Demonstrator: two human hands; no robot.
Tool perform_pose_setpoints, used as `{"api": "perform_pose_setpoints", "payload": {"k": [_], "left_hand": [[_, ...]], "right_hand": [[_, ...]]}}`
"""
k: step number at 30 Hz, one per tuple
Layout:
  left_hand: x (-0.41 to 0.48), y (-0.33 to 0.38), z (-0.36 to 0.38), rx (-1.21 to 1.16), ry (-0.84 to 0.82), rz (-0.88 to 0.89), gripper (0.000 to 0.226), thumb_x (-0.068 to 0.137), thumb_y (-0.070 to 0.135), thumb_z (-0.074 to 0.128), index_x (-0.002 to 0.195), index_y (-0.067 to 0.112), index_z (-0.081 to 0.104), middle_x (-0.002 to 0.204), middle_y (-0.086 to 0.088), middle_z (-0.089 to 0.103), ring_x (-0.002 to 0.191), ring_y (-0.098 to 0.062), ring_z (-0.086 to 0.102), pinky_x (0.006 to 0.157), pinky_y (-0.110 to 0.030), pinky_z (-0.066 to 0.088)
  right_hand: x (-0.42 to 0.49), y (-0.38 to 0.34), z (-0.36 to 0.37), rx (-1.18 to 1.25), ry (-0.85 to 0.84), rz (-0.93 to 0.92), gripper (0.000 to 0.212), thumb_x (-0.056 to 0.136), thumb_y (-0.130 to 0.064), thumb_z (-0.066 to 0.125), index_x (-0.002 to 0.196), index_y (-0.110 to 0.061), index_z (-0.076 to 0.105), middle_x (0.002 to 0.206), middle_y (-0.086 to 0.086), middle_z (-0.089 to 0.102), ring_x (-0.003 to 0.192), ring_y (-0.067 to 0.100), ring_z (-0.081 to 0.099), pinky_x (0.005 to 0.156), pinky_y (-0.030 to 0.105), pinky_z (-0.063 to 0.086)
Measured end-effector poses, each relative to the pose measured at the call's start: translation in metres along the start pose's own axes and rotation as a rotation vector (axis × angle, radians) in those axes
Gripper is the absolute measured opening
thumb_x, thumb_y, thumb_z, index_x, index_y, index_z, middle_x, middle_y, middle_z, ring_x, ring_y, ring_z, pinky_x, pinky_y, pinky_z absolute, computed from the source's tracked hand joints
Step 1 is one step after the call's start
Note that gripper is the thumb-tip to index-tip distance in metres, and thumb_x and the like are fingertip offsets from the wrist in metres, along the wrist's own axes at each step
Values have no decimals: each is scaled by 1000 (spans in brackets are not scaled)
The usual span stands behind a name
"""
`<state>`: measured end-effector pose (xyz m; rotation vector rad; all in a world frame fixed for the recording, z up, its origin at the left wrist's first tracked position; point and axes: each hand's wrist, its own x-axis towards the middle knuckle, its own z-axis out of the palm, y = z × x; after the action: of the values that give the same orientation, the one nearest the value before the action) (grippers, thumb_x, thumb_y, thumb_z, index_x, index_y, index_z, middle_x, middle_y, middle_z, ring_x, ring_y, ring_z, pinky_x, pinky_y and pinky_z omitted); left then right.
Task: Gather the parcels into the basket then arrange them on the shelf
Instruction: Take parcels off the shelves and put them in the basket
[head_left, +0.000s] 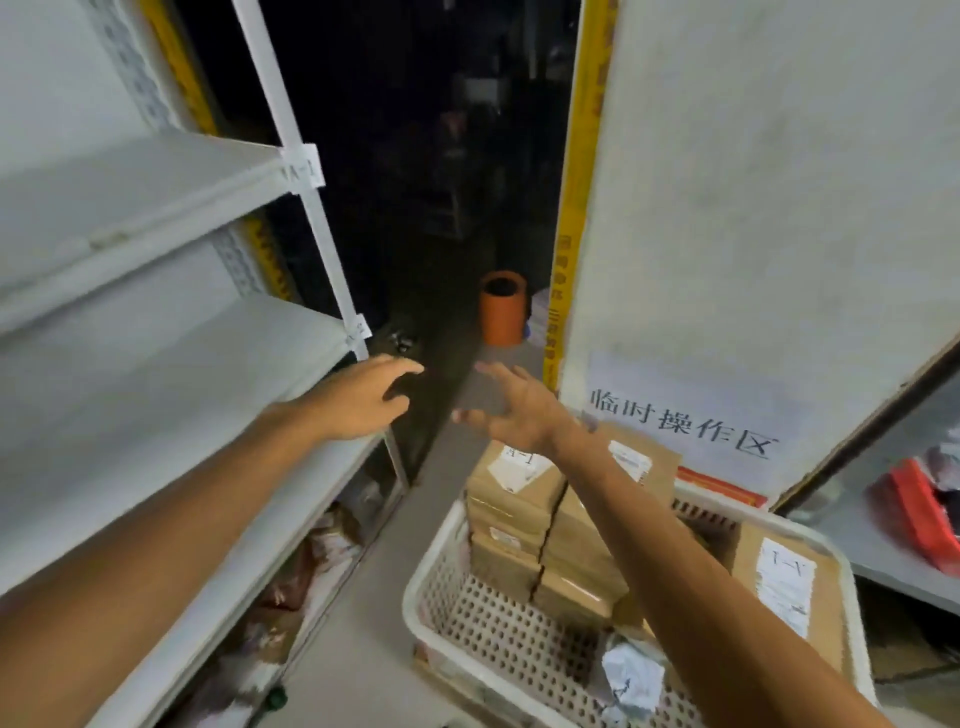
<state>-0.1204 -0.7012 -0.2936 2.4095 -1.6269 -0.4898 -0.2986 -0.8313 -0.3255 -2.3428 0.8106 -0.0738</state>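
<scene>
- Narrow storage aisle, dark at the far end, grey floor; whole frame is motion-blurred.
- White metal shelf (156, 364) runs along the left. Its lowest level holds bagged goods, too blurred to identify.
- Paper tag (304, 169) on the shelf upright reads "A-1".
- White perforated basket (447, 613) sits low on the right, just beside a white panel (753, 208) with a printed sign.
- Parcels (511, 499): brown cardboard boxes with white labels, stacked in two columns at the basket's far end, rising above its rim.
- One more parcel (784, 587) stands against the basket's right wall.
- Crumpled white bag (631, 675) lies in the near part of the basket.
- Left hand (363, 397): fingers spread, relaxed, holding nothing, at the front corner of the shelf's middle board; cannot tell if it touches.
- Right hand (511, 410): fingers splayed, holding nothing, in the air above the parcel stack, not touching it.
- Hands near each other, apart.
- Orange cylinder (503, 307) stands upright on the floor beyond the hands.
- Red object (914, 514) on a grey ledge at far right, blurred.
</scene>
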Motion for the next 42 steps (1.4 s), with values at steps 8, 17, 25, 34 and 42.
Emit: {"api": "perform_pose_setpoints", "payload": {"k": [8, 17, 25, 34, 42], "left_hand": [[-153, -88, -61, -116, 309, -362, 42, 95, 21, 55, 136, 28, 47, 141, 1, 49, 118, -17, 51, 98, -27, 38], [-359, -134, -111, 17, 607, -631, 43, 90, 16, 63, 132, 17, 54, 128, -1, 59, 99, -14, 56, 85, -23, 40], [-542, -156, -130, 166, 732, -825, 41, 88, 21, 66, 129, 21, 57, 125, -1, 62, 102, -19, 62, 85, -26, 43], [-722, -168, -127, 185, 787, -1117, 40, 93, 24, 60, 132, 24, 53, 133, -2, 57, 109, -18, 59, 83, -23, 46], [-823, -170, -110, 107, 904, -1289, 42, 92, 21, 62, 132, 19, 51, 135, -3, 54, 115, -18, 56, 86, -25, 50]], "right_hand": [[28, -147, 36, 84, -168, -392, 77, 86, -50, 68, 150, -25, 33, 149, 7, 39, 134, 27, 43, 102, 32, 37], [-17, -341, 110, 73, -317, -797, 71, 88, -49, 67, 147, -23, 38, 147, 7, 44, 131, 24, 47, 98, 28, 38], [-104, -491, 175, 52, -384, -1088, 70, 88, -47, 68, 146, -21, 40, 147, 8, 45, 132, 23, 47, 103, 30, 38], [-216, -615, 260, 5, -475, -1292, 68, 89, -49, 64, 146, -23, 39, 149, 10, 43, 132, 27, 46, 104, 33, 39], [-278, -691, 323, 37, -588, -1390, 64, 91, -47, 63, 147, -25, 39, 149, 8, 42, 131, 28, 46, 99, 34, 43]]}}
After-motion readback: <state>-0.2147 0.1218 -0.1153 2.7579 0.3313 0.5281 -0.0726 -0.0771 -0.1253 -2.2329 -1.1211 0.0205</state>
